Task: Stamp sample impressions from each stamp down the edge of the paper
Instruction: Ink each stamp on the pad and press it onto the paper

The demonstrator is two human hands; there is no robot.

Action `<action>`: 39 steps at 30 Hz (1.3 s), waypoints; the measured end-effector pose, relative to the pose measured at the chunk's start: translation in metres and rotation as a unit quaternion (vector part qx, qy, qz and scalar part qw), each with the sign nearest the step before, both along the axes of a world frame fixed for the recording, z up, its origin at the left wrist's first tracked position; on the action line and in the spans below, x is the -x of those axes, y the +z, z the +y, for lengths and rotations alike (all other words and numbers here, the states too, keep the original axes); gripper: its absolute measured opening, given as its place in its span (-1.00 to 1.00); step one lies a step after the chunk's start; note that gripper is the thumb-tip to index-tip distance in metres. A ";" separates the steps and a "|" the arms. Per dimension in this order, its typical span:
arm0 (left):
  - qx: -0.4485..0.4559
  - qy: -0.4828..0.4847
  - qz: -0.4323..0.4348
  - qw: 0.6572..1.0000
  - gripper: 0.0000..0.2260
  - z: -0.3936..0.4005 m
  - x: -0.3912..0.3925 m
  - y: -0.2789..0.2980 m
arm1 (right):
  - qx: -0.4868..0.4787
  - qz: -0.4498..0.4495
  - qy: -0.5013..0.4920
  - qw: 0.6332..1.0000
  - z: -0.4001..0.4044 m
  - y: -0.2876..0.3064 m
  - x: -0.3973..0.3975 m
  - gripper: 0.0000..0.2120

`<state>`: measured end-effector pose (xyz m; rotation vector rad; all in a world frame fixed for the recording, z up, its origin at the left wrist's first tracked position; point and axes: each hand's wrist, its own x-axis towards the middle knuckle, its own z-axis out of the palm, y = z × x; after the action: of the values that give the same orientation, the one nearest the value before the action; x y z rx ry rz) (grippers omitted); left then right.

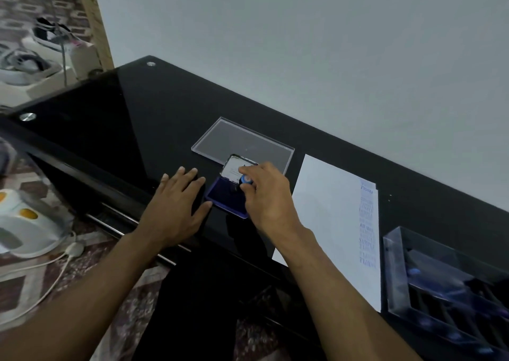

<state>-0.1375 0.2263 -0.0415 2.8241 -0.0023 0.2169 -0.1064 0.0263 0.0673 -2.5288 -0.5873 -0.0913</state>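
Hands work over a glossy black table (115, 118) set against a pale wall. The right hand (265, 195) pinches a small stamp with a blue knob (244, 179) between thumb and fingers, holding it down on the dark pad of an open blue ink pad case (220, 199), whose hinged lid (234, 169) stands raised behind it. The left hand (176, 209) lies flat on the tabletop just beside the case, fingers spread and straight, the thumb tip near the case's front corner. Just right of the ink pad lies a white sheet of paper (327, 217), a column of faint blue impressions (367, 225) running down its right edge; the words are too blurred to read surely. A clear plastic stamp box (396, 275) with more stamps in slots sits beside the paper's right edge. A clear plastic lid (237, 140) rests behind the ink pad. An electric kettle (24, 223) stands on the patterned floor at left.
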 end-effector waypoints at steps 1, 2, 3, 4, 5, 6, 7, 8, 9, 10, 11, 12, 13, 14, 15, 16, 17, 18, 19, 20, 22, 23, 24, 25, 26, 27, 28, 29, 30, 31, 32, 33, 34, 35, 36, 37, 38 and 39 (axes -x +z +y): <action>-0.005 0.000 -0.001 1.000 -0.29 0.000 0.000 -0.002 | 0.020 0.007 0.000 1.000 0.000 0.000 -0.001 -0.69; -0.008 0.000 -0.002 1.000 -0.28 0.000 0.000 -0.003 | 0.019 0.005 0.003 1.000 0.001 -0.002 -0.002 -0.71; -0.011 0.000 -0.003 1.000 -0.29 0.000 0.000 -0.004 | 0.004 0.004 -0.002 1.000 0.001 -0.004 -0.004 -0.74; -0.012 0.001 -0.004 1.000 -0.29 0.000 0.000 -0.004 | -0.008 0.006 -0.012 1.000 0.002 -0.008 -0.005 -0.76; -0.015 0.001 -0.005 1.000 -0.29 0.000 0.000 -0.005 | -0.009 0.011 -0.021 1.000 0.003 -0.011 -0.007 -0.78; -0.016 0.002 -0.006 1.000 -0.30 0.000 0.000 -0.005 | -0.002 0.016 -0.024 1.000 0.005 -0.013 -0.008 -0.79; -0.017 0.002 -0.007 1.000 -0.30 0.000 0.000 -0.005 | 0.006 0.025 -0.024 0.999 0.006 -0.016 -0.008 -0.79; -0.016 0.001 -0.008 1.000 -0.30 0.000 0.000 -0.005 | 0.008 0.031 -0.023 0.999 0.006 -0.017 -0.010 -0.79; -0.014 0.000 -0.010 1.000 -0.30 -0.001 0.000 -0.005 | 0.010 0.032 -0.022 0.999 0.007 -0.018 -0.011 -0.79; -0.012 0.000 -0.011 1.000 -0.31 -0.001 0.000 -0.005 | 0.015 0.027 -0.021 0.999 0.008 -0.016 -0.012 -0.79; -0.011 0.000 -0.013 1.000 -0.31 -0.001 0.000 -0.005 | 0.021 0.024 -0.017 0.999 0.008 -0.015 -0.013 -0.79; -0.010 0.000 -0.015 1.000 -0.31 -0.001 0.001 -0.005 | 0.030 0.024 -0.013 0.999 0.008 -0.014 -0.013 -0.78; -0.010 0.001 -0.017 1.000 -0.31 -0.001 0.001 -0.005 | 0.035 0.023 -0.011 0.999 0.008 -0.013 -0.014 -0.78; -0.009 0.002 -0.017 1.000 -0.32 -0.002 0.001 -0.005 | 0.038 0.025 -0.013 0.999 0.009 -0.012 -0.013 -0.78; -0.009 0.003 -0.018 1.000 -0.32 -0.002 0.002 -0.005 | 0.037 0.025 -0.014 0.999 0.009 -0.009 -0.013 -0.77; -0.009 0.004 -0.019 1.000 -0.32 -0.002 0.002 -0.005 | 0.038 0.025 -0.015 0.999 0.010 -0.005 -0.012 -0.77; -0.010 0.004 -0.020 1.000 -0.33 -0.002 0.002 -0.006 | 0.053 0.034 -0.009 0.998 0.010 -0.003 -0.012 -0.76; -0.010 0.004 -0.021 1.000 -0.33 -0.003 0.001 -0.006 | 0.090 0.051 0.001 0.995 0.010 0.002 -0.012 -0.73; -0.010 0.005 -0.022 1.000 -0.33 -0.002 0.001 -0.006 | 0.134 0.067 0.010 0.989 0.010 0.006 -0.011 -0.70; -0.010 0.006 -0.022 1.000 -0.33 -0.002 0.001 -0.006 | 0.156 0.073 0.014 0.985 0.010 0.011 -0.010 -0.68; -0.013 0.007 -0.024 1.000 -0.33 -0.003 0.001 -0.007 | 0.141 0.072 0.008 0.987 0.009 0.015 -0.008 -0.69; -0.015 0.007 -0.026 1.000 -0.33 -0.003 0.001 -0.007 | 0.130 0.071 0.004 0.989 0.008 0.015 -0.006 -0.70; -0.017 0.007 -0.028 0.999 -0.34 -0.004 0.002 -0.007 | 0.123 0.069 0.001 0.990 0.007 0.016 -0.004 -0.71; -0.019 0.007 -0.030 0.999 -0.34 -0.004 0.002 -0.007 | 0.118 0.069 -0.004 0.991 0.007 0.016 -0.004 -0.72; -0.019 0.007 -0.031 0.999 -0.34 -0.005 0.002 -0.007 | 0.121 0.075 -0.006 0.990 0.008 0.017 -0.004 -0.73; -0.020 0.008 -0.031 0.999 -0.35 -0.005 0.002 -0.007 | 0.121 0.081 -0.008 0.989 0.008 0.018 -0.007 -0.74; -0.021 0.008 -0.031 0.999 -0.35 -0.005 0.002 -0.008 | 0.129 0.085 -0.005 0.988 0.008 0.017 -0.009 -0.75; -0.021 0.009 -0.031 0.999 -0.35 -0.005 0.002 -0.008 | 0.139 0.089 0.002 0.986 0.008 0.016 -0.010 -0.74; -0.019 0.009 -0.032 0.999 -0.36 -0.005 0.002 -0.008 | 0.152 0.084 0.008 0.985 0.009 0.015 -0.009 -0.74; -0.018 0.009 -0.033 0.999 -0.36 -0.004 0.002 -0.009 | 0.149 0.070 0.006 0.986 0.009 0.012 -0.009 -0.73; -0.019 0.009 -0.033 0.999 -0.36 -0.004 0.002 -0.009 | 0.120 0.057 -0.007 0.991 0.011 0.010 -0.008 -0.73; -0.019 0.009 -0.033 0.999 -0.36 -0.004 0.002 -0.009 | 0.098 0.040 -0.018 0.994 0.011 0.007 -0.010 -0.74; -0.020 0.009 -0.032 0.999 -0.36 -0.004 0.001 -0.009 | 0.098 0.037 -0.020 0.994 0.011 0.008 -0.008 -0.74; -0.020 0.010 -0.032 0.999 -0.36 -0.004 0.001 -0.009 | 0.117 0.047 -0.015 0.992 0.011 0.009 -0.007 -0.75; -0.020 0.011 -0.032 0.999 -0.36 -0.005 0.001 -0.009 | 0.145 0.059 -0.005 0.988 0.009 0.011 -0.007 -0.75; -0.020 0.011 -0.032 0.999 -0.36 -0.005 0.001 -0.009 | 0.138 0.073 -0.008 0.988 0.008 0.012 -0.008 -0.75; -0.019 0.012 -0.033 0.999 -0.36 -0.005 0.001 -0.009 | 0.121 0.083 -0.017 0.989 0.007 0.013 -0.008 -0.76; -0.018 0.012 -0.035 0.999 -0.36 -0.005 0.001 -0.010 | 0.104 0.081 -0.023 0.991 0.006 0.013 -0.009 -0.76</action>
<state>-0.1387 0.2215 -0.0510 2.8516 0.0115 0.3242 -0.0977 0.0324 0.0799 -2.7191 -0.4971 0.1662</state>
